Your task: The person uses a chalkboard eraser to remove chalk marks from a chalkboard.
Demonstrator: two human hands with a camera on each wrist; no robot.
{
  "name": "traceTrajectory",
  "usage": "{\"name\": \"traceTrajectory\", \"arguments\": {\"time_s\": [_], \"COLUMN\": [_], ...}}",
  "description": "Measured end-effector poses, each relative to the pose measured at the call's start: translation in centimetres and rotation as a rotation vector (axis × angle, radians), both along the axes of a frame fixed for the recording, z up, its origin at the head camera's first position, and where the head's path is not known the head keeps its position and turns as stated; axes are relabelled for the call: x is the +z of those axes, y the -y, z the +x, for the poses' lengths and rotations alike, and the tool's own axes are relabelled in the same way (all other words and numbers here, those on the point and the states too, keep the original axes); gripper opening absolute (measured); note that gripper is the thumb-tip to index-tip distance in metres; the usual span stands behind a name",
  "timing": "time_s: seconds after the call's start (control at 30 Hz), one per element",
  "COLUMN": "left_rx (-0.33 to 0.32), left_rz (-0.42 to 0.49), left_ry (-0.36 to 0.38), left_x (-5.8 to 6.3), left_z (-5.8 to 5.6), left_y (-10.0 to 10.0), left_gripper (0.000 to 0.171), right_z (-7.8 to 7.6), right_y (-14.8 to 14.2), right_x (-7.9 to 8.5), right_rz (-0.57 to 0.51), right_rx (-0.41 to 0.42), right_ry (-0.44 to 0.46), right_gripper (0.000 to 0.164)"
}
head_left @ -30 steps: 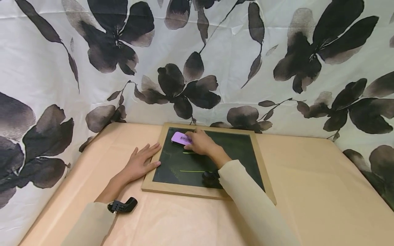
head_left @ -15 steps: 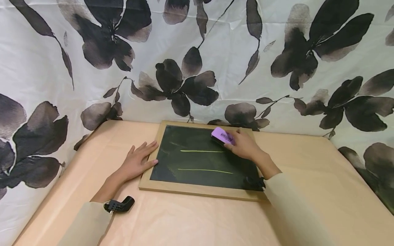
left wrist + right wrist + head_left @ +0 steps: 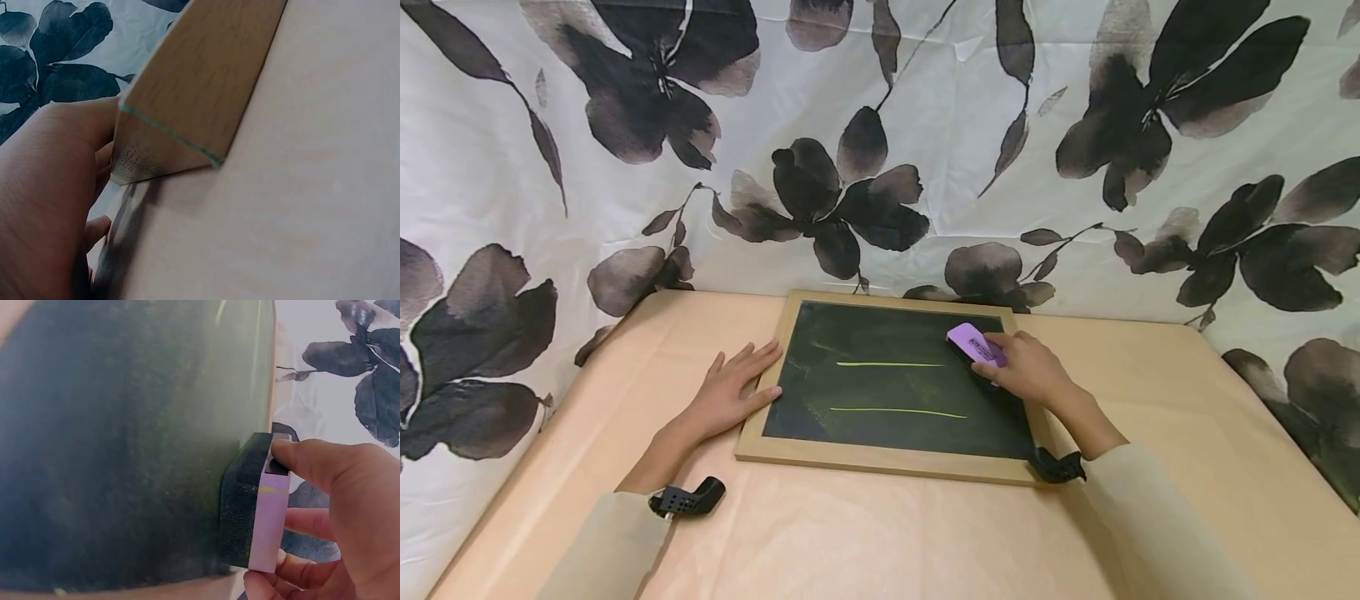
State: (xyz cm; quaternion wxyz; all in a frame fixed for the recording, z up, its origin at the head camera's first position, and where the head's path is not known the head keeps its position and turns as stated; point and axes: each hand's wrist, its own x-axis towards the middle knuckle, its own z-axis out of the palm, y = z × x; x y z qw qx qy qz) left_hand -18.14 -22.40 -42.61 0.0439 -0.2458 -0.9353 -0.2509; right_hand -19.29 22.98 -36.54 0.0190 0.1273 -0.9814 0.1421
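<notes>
- The right grip (image 3: 1028, 367), a bare hand, clasps the eraser (image 3: 976, 343) between thumb and fingers.
- The eraser sits within that grip, its far end jutting out past the fingertips, toward the upper left in the head view.
- It is over the upper right part of the chalkboard (image 3: 880, 333), near the right side of the frame (image 3: 880, 469) and beyond the right end of the upper yellow line (image 3: 889, 364).
- Its top is purple with black print, and its underside is dark felt that faces the board; whether it presses on the surface is hard to tell.
- In the right wrist view, the thumb lies against one side of the eraser and fingers against the other, with a small yellow smear on the purple part.
- The left grip (image 3: 730, 396) grasps nothing: its fingers are spread and relaxed, resting at the left side of the frame, well apart from the eraser.
- The lower yellow line (image 3: 898, 412) runs roughly level beneath the upper one, and faint smudges mark the board.
- The board lies flat on the bench (image 3: 865, 533), its wooden corner showing close up in the left wrist view.
- A white cloth (image 3: 962, 125) with dark flowers hangs behind the bench.
</notes>
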Motion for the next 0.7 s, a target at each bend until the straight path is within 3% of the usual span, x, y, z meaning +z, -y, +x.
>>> {"name": "traceTrajectory", "arguments": {"time_s": [0.4,0.7], "left_rx": [-0.004,0.012], "left_rz": [-0.002,-0.006], "left_ry": [0.009,-0.005], "left_x": [0.1,0.1], "left_z": [0.0,-0.1], "left_y": [-0.7,-0.5], "left_gripper": [0.069,0.068], "right_z": [0.2,-0.6], "right_y": [0.2,1.6], "right_x": [-1.0,-0.8], "right_rz": [-0.141,-0.148], "right_rx": [-0.053,-0.04], "right_ry": [-0.053,-0.038], "right_gripper": [0.058,0.059]}}
